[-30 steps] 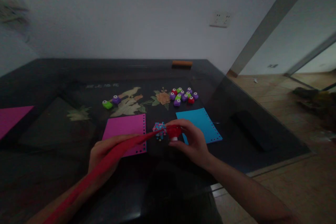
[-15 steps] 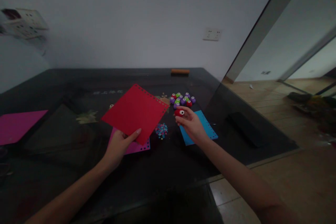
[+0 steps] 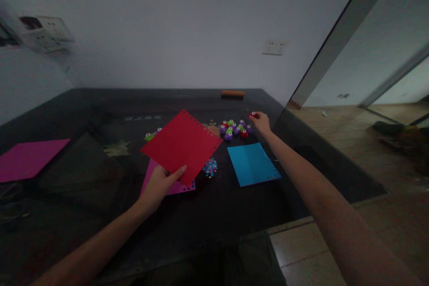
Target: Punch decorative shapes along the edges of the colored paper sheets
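Between the thumb and fingers of my left hand (image 3: 159, 187) is a red sheet of paper (image 3: 182, 147), tilted, with a row of punched holes along one edge. My right hand (image 3: 262, 124) reaches out at the far right and pinches a small red one-eyed figure (image 3: 252, 114). Whether that figure touches the table cannot be made out. Just left of it stands a cluster of red, green and purple one-eyed figures (image 3: 236, 130). A few more figures (image 3: 148, 136) show partly behind the red sheet, which also covers part of a pink sheet (image 3: 177, 189).
A blue sheet (image 3: 251, 165) with edge holes lies nearer than the cluster. Small confetti pieces (image 3: 210, 167) form a pile beside the red sheet. Another pink sheet (image 3: 30, 158) lies far left. A brown roll (image 3: 233, 94) rests at the dark table's (image 3: 214, 214) back edge.
My right hand has carried the red figure away and to the right, past the cluster, uncovering the blue sheet. My left hand still holds the red sheet; the view has shifted slightly.
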`<state>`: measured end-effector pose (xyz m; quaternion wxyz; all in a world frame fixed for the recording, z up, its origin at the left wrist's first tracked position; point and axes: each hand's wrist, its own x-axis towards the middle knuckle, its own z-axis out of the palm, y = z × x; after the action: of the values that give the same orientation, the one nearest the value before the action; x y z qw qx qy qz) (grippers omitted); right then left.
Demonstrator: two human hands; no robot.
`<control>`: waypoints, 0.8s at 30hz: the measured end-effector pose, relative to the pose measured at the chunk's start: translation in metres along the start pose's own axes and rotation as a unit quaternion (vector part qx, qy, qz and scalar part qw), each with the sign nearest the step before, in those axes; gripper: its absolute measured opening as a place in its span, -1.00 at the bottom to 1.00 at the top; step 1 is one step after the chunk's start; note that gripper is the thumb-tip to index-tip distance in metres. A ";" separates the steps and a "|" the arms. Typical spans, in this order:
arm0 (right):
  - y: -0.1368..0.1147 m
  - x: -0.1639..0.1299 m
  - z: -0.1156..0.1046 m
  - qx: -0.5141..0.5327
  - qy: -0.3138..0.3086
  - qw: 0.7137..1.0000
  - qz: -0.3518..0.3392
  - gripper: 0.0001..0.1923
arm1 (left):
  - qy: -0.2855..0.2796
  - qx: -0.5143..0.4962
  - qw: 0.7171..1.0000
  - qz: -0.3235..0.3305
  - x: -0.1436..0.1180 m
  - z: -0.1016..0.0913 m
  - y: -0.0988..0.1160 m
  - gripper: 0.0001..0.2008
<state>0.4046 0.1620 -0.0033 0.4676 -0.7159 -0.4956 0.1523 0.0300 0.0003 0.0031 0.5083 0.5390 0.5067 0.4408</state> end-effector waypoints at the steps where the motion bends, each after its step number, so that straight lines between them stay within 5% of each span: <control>1: 0.005 0.005 0.005 -0.026 -0.004 1.000 0.006 -0.79 | 0.001 -0.002 1.000 0.002 0.000 0.000 -0.001 -0.53; 7: 0.021 0.016 0.033 -0.141 -0.035 0.988 0.042 -0.70 | 0.008 -0.005 1.000 -0.001 0.000 -0.001 0.003 -0.48; 13: 0.024 0.025 0.038 -0.183 -0.060 0.980 0.057 -0.69 | 0.023 0.008 1.000 -0.008 -0.001 -0.002 0.011 -0.49; 19: 0.020 0.021 0.037 -0.152 -0.074 0.985 0.030 -0.75 | 0.029 0.063 0.997 0.023 -0.003 -0.004 0.013 -0.59; 24: -0.001 0.002 0.019 -0.078 -0.027 0.996 -0.037 -0.71 | 0.031 0.082 0.995 0.041 -0.004 -0.005 0.014 -0.58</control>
<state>0.3922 0.1733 -0.0118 0.4022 -0.7270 -0.5445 0.1150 0.0259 -0.0030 0.0177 0.4282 0.5849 0.5343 0.4349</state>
